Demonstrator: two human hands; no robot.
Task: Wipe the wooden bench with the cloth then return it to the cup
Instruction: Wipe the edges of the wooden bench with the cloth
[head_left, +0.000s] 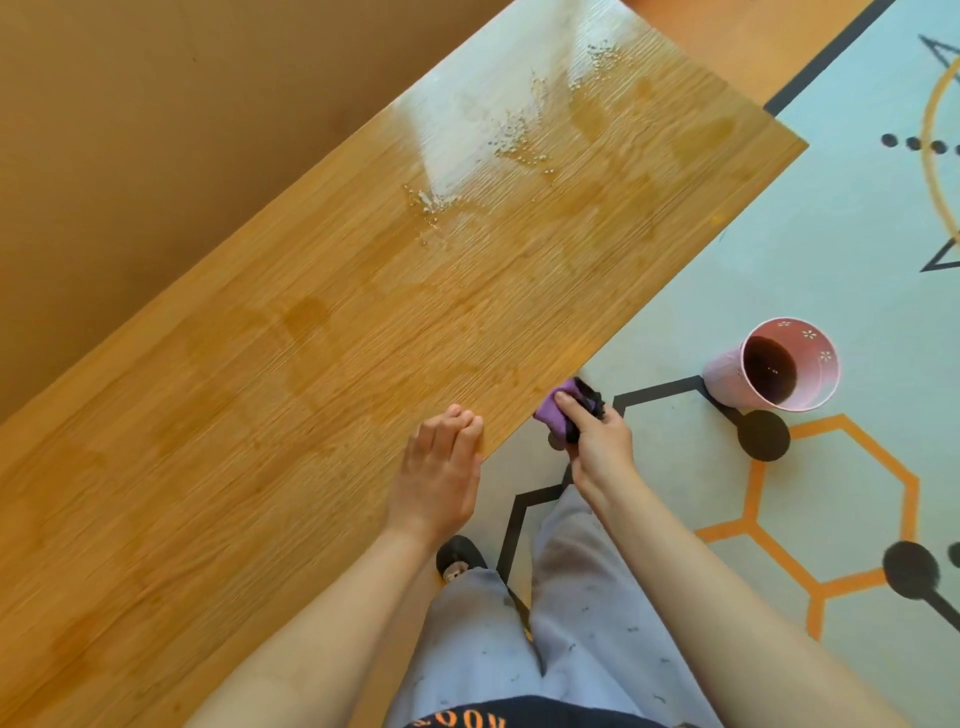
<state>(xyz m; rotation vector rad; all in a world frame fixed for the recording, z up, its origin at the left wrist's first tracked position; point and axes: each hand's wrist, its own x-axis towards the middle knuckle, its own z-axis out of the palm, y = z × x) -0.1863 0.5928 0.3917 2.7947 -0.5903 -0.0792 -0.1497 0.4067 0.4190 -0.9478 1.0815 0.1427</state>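
The wooden bench (311, 338) runs diagonally from the lower left to the upper right, with damp patches and small crumbs or droplets near its far end. My right hand (602, 441) grips a bunched purple and black cloth (563, 410) just off the bench's near edge. My left hand (441, 467) rests on the bench edge beside it, its fingers bent loosely and holding nothing. A pink cup (779, 364) with a dark inside stands on the floor mat to the right of the cloth, apart from both hands.
A pale mat (779, 249) with black and orange hexagon lines covers the floor on the right. A brown wall or floor (130, 156) lies behind the bench at left. My legs in grey trousers (571, 597) and one dark shoe (457, 558) stand below the bench edge.
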